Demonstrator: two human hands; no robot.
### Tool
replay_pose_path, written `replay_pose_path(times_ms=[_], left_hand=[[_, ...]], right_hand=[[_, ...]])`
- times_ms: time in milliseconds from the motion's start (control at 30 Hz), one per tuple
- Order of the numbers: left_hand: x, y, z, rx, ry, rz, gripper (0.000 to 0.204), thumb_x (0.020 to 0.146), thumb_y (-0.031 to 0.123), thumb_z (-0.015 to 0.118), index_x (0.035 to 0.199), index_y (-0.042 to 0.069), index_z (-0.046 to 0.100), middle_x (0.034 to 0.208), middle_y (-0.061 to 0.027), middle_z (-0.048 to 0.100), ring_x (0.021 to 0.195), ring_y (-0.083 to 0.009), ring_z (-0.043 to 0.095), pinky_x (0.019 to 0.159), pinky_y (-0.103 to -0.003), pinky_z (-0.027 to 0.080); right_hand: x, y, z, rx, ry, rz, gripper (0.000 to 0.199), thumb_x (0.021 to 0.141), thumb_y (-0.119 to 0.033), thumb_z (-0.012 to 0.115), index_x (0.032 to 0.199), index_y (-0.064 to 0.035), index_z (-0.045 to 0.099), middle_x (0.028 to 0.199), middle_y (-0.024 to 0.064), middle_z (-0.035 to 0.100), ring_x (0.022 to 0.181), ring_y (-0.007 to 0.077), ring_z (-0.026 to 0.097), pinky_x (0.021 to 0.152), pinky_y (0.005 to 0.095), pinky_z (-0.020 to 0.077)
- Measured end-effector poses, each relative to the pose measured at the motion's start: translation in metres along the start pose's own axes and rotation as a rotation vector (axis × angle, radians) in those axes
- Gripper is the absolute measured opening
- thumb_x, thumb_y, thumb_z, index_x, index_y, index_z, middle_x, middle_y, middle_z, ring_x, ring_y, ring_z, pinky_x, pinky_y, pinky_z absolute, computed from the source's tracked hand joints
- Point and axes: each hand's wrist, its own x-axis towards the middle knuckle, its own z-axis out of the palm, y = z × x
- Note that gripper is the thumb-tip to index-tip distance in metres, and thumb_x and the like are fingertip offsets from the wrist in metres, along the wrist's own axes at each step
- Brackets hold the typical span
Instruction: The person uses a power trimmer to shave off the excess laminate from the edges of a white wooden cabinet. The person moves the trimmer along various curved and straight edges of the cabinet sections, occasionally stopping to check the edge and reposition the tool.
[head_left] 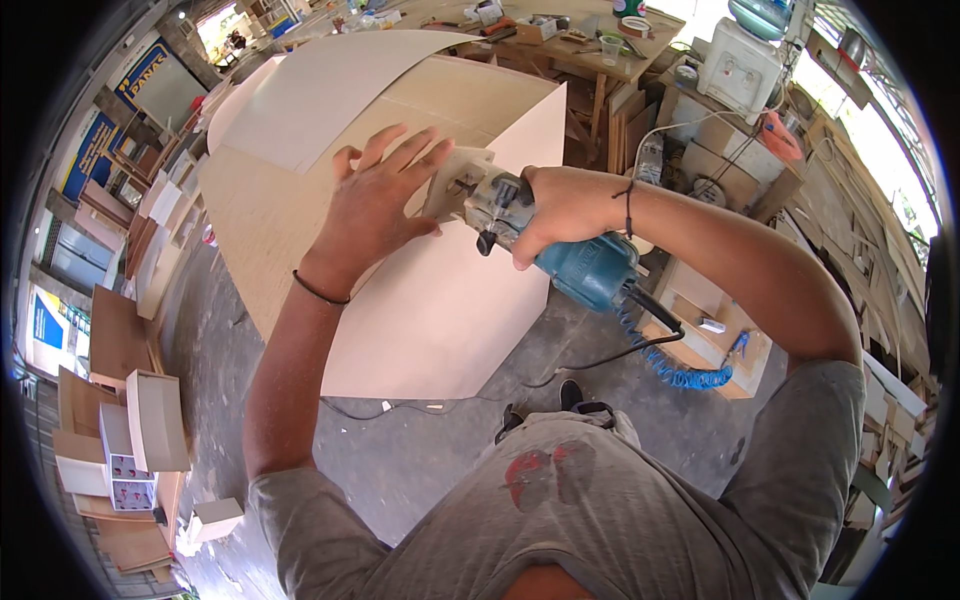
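My right hand (568, 208) is wrapped around the upper part of a trim router (592, 270) with a teal motor housing. The router is tilted on its side, its flat base (446, 186) toward my left. At that base is my left hand (372, 200), fingers spread and thumb apart, the fingertips by the plate's edge. Whether they press on it is hard to tell. Below both hands is a large box-like wooden piece, with a white-faced side (430, 325) toward me and a tan board surface (290, 215) beyond. A loose white sheet (310, 95) lies across its far part.
A black cord and coiled blue air hose (690, 378) hang at the right, near a low wooden box (735, 365). Behind stands a cluttered workbench (560, 50). A water dispenser (740, 68) is at the back right. Cabinet boxes (155, 420) stand left; boards are stacked right.
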Motion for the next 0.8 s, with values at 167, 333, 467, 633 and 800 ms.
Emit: replay_pose_path(times_ms=[167, 333, 467, 633, 800], left_hand=[[0.011, 0.005, -0.002, 0.023, -0.034, -0.008, 0.097, 0.057, 0.027, 0.091, 0.145, 0.026, 0.049, 0.15, 0.0068, 0.046, 0.141, -0.0186, 0.035, 0.106, -0.043, 0.026], [0.018, 0.003, 0.001, 0.063, -0.042, 0.005, 0.098, 0.057, 0.03, 0.09, 0.145, 0.028, 0.048, 0.15, 0.0069, 0.046, 0.14, -0.018, 0.035, 0.104, -0.045, 0.027], [0.025, 0.003, 0.005, 0.065, -0.032, 0.029, 0.098, 0.058, 0.033, 0.09, 0.145, 0.029, 0.047, 0.15, 0.007, 0.046, 0.139, -0.0174, 0.035, 0.104, -0.046, 0.027], [0.034, 0.006, 0.005, 0.066, -0.043, 0.025, 0.1, 0.056, 0.027, 0.091, 0.146, 0.025, 0.047, 0.15, 0.0067, 0.046, 0.139, -0.0189, 0.036, 0.106, -0.044, 0.025], [0.044, 0.008, 0.006, 0.082, -0.047, 0.027, 0.099, 0.057, 0.029, 0.091, 0.146, 0.027, 0.047, 0.149, 0.0061, 0.047, 0.139, -0.0188, 0.036, 0.105, -0.044, 0.026]], right_hand=[[-0.001, 0.005, -0.008, -0.003, -0.009, 0.004, 0.086, 0.059, -0.041, 0.084, 0.116, 0.0136, 0.052, 0.098, 0.0248, 0.068, 0.086, 0.0308, 0.069, 0.078, 0.0347, 0.0552], [0.005, 0.01, -0.01, -0.002, -0.016, 0.029, 0.088, 0.057, -0.04, 0.085, 0.118, 0.0142, 0.051, 0.1, 0.0257, 0.067, 0.087, 0.0313, 0.07, 0.078, 0.0343, 0.0555], [0.005, 0.016, -0.015, 0.02, -0.025, 0.041, 0.087, 0.058, -0.038, 0.085, 0.118, 0.014, 0.052, 0.101, 0.0251, 0.068, 0.088, 0.0308, 0.07, 0.078, 0.0346, 0.0558], [0.009, 0.023, -0.021, 0.019, -0.032, 0.034, 0.085, 0.058, -0.037, 0.085, 0.118, 0.0136, 0.052, 0.1, 0.0241, 0.068, 0.087, 0.0296, 0.07, 0.078, 0.0343, 0.056], [0.014, 0.032, -0.026, 0.013, -0.03, 0.04, 0.082, 0.058, -0.036, 0.085, 0.117, 0.0128, 0.053, 0.098, 0.023, 0.069, 0.085, 0.0289, 0.07, 0.077, 0.0338, 0.0561]])
